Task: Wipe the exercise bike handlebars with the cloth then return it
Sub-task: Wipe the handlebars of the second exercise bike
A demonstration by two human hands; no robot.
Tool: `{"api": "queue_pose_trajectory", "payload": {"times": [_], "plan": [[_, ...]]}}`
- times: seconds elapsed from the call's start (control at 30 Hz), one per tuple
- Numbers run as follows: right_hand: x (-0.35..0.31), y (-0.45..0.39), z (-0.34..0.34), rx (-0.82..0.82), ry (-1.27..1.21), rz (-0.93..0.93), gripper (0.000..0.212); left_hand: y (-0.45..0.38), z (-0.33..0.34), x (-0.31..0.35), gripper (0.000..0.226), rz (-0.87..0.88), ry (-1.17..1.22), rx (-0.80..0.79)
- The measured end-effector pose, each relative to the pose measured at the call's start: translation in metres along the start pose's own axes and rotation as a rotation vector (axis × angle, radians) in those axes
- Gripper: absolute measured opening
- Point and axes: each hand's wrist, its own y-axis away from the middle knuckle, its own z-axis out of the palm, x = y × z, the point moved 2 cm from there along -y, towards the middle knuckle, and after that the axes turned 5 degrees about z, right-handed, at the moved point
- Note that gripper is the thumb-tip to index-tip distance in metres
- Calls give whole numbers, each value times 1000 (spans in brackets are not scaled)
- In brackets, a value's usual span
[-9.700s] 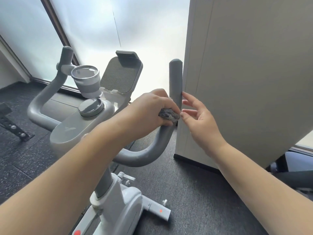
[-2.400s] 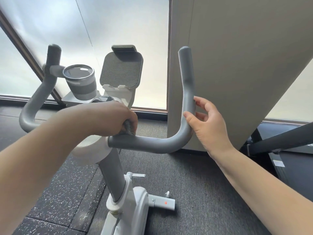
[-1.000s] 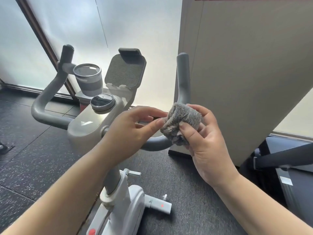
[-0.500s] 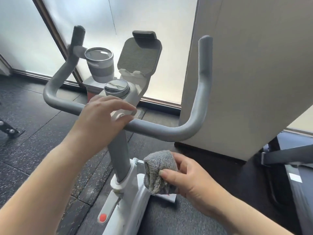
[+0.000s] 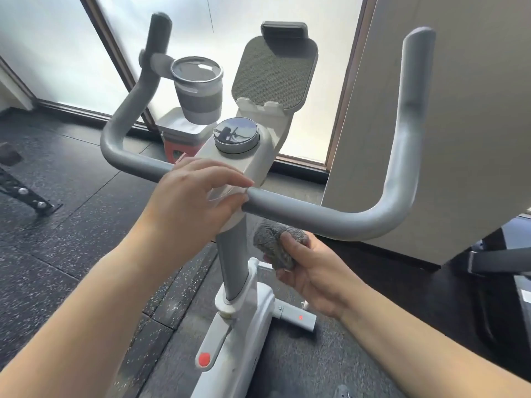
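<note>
Landmark is the handlebars (image 5: 310, 209) crossbar. The right hand (image 5: 313, 267) sits just below the crossbar, right of the grey post (image 5: 234, 254), with its fingers (image 5: 290, 242) curled closed around the grey cloth (image 5: 273, 242), which is bunched into a wad and held clear of the bar, not touching it. The left hand (image 5: 195, 202) rests over the crossbar at its junction with the white console (image 5: 238, 165), fingers loosely bent on top, gripping nothing that can be carried, seemingly just steadying. Step in hand, judged: either the underside of the right crossbar gets a pass or the cloth is heading back to its place; cannot tell which, and no cloth spot is visible. To wipe well: wrap the wad around the tube rather than dab, run from the console junction outward past the bend and up the right upright (image 5: 413, 110), keep the left hand pinning the bar so it doesn't swing. Left-side bar (image 5: 129, 130) with the cup holder (image 5: 198, 87) needs the same treatment if not done.
</note>
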Motion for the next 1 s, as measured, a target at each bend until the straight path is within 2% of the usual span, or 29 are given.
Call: {"api": "queue_pose_trajectory", "payload": {"times": [0.13,0.4,0.73,1.0], "plan": [[-3,-16,14,-58,-99,25,45,-3,-1,-3,13,3,12,8],[-11,-18,23,-218,-350,74,43,-8,0,-4,13,27,23,6],[-16,-1,6,-242,-381,86,38,-13,11,9,15,34,38,-18],[-28,26,-27,-202,-256,15,39,-22,35,37,14,115,39,-54]]}}
